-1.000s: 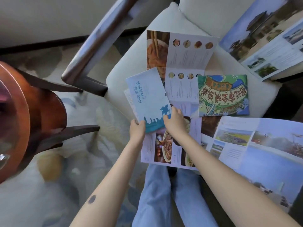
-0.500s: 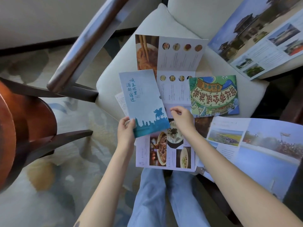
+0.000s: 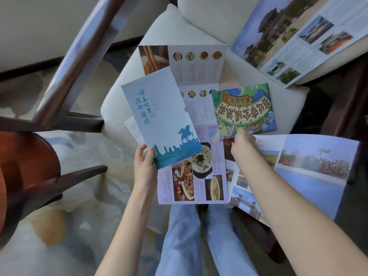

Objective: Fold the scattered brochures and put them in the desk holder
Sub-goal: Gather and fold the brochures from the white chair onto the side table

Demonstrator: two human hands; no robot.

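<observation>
Left hand (image 3: 144, 166) pinches the near-left corner of the blue brochure (image 3: 159, 118), already folded, lifted above the pile on the chair cushion (image 3: 119, 102). Right hand (image 3: 242, 145) reaches to the near edge of the green map (image 3: 244, 112), fingers hidden from here; cannot tell if gripping. Food leaflet (image 3: 193, 182) lies open underneath, scenic sheet (image 3: 310, 170) open to the right. Paper looks light, thin, floppy when unfolded, likely slick; best taken at an edge or along a crease. No holder in view.
</observation>
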